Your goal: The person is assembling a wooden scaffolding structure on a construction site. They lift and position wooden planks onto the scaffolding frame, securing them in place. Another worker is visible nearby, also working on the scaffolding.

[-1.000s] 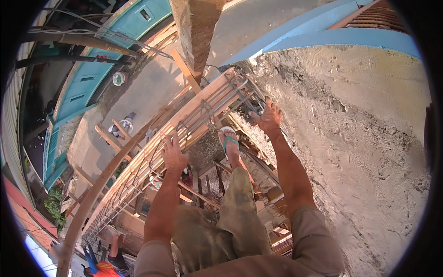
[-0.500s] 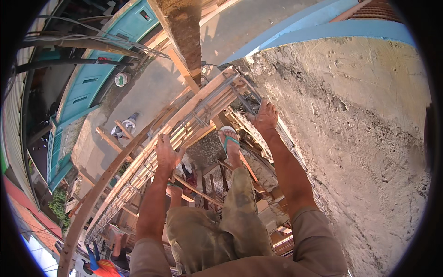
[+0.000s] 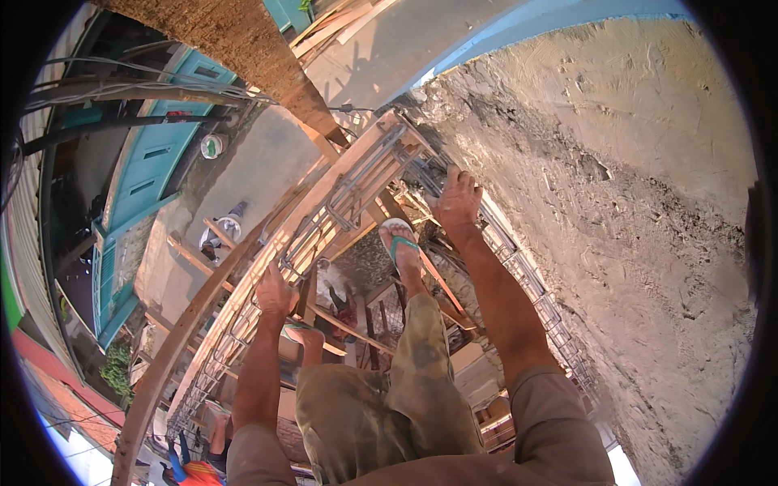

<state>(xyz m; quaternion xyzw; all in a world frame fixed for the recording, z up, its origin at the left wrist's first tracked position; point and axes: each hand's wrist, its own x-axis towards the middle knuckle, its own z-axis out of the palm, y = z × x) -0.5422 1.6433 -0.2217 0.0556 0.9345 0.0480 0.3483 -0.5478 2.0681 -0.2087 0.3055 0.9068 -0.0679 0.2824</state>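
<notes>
Two long steel rebar cages meet at a corner ahead of me. My left hand [image 3: 275,293] is closed over the left rebar cage [image 3: 312,235], which lies along a wooden formwork board [image 3: 212,336]. My right hand [image 3: 459,199] grips the top of the right rebar cage [image 3: 531,283], close against the rough wall, with its thumb toward the inside. My forearms reach forward on both sides of my knees. One foot in a green-strapped sandal [image 3: 399,241] stands on timber between the cages; the other foot [image 3: 308,334] is lower left, partly hidden by my left arm.
A rough plastered wall [image 3: 640,211] rises along the right. A thick wooden post [image 3: 235,49] crosses the upper left, near cables [image 3: 162,91]. Far below are a road, a white bucket [image 3: 214,146], teal gates [image 3: 150,174] and a person in orange [image 3: 198,474]. Several timbers cross beneath me.
My left hand has slid back and left along the cage, its fingers now more curled. My right hand stays at about the same spot. The view has turned slightly, shifting the post leftward.
</notes>
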